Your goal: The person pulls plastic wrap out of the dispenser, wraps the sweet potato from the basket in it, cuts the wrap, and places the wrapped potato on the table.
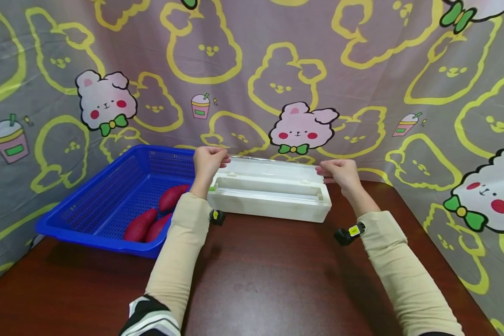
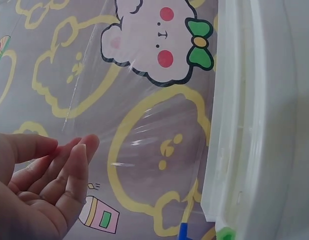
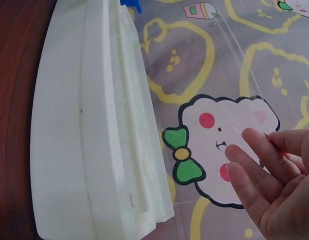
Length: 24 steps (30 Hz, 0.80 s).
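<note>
A white plastic-wrap dispenser box [image 1: 269, 207] lies on the table with its lid raised at the back; a long trough runs inside it. A sheet of clear plastic wrap [image 2: 139, 142] stretches between my hands, its edge a shiny line behind the lid in the head view. My left hand [image 1: 207, 165] pinches one corner between thumb and fingers, above the box's left end. Over the right end, my right hand [image 1: 342, 172] pinches the other corner, the remaining fingers loosely curved. Faint creases fan across the wrap in the left wrist view.
A blue plastic basket [image 1: 96, 243] stands left of the box, holding several red sweet potatoes [image 1: 140, 225]. My left forearm crosses its right front corner in the head view. Behind the dark wooden table [image 1: 260, 280] hangs a patterned curtain [image 1: 243, 42].
</note>
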Each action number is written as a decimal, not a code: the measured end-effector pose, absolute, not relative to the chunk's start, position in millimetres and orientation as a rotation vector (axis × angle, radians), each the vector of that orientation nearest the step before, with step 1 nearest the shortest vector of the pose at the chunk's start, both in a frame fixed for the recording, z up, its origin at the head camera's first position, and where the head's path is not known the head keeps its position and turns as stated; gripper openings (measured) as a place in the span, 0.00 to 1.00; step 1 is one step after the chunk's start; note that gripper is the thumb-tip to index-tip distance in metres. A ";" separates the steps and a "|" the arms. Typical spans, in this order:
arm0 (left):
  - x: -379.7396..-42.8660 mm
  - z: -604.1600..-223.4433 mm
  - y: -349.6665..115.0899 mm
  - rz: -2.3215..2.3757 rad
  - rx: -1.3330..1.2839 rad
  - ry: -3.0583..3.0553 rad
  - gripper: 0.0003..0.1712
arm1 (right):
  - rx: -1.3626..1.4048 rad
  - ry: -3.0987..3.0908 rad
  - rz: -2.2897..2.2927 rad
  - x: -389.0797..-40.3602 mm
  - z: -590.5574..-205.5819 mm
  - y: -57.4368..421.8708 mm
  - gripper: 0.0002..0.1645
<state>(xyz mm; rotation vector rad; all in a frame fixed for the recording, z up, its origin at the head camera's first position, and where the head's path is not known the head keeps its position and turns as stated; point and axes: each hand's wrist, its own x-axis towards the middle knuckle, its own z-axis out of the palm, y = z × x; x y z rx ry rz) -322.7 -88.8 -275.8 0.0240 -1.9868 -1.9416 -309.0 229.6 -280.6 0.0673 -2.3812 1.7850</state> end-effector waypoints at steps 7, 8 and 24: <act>-325.2 -273.5 -87.4 -1.913 0.023 -1.975 0.10 | 0.075 -2.372 1.769 -309.1 -276.8 230.4 0.22; -325.5 -273.4 -87.1 -1.907 0.027 -1.978 0.10 | 0.075 -2.370 1.770 -309.1 -276.2 230.6 0.22; -322.4 -260.7 -86.1 -1.907 0.040 -1.955 0.11 | 0.095 -2.375 1.770 -303.4 -259.5 229.9 0.23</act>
